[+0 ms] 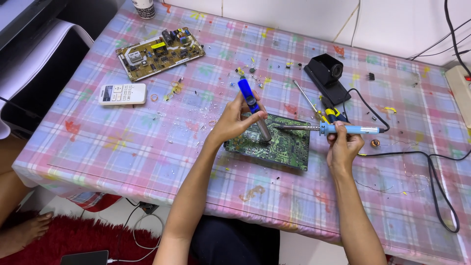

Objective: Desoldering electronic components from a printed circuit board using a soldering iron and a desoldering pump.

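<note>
Two hands work over a green circuit board [274,145] that lies solder side up near the front edge of the tabletop [147,147], which wears a pink and blue checked cloth. Left hand [234,121] is closed around a blue-handled desoldering pump [255,109], held steeply tilted with its metal tip down on the board. Right hand [343,147] grips a light blue soldering iron [338,129] by the handle, lying nearly level – its tip meets the board just beside the pump's tip. A black cord [431,172] runs from the iron's rear end and loops off to the right. Just behind the board lie a screwdriver [308,100] and yellow-handled pliers [333,114], with a black stand [326,73] beyond them. Well apart at the far left sit a second, tan circuit board [159,53] crowded with components and a white remote control [122,93] – small bits of wire and debris are scattered between. A white power strip [460,88] lies at the right edge
</note>
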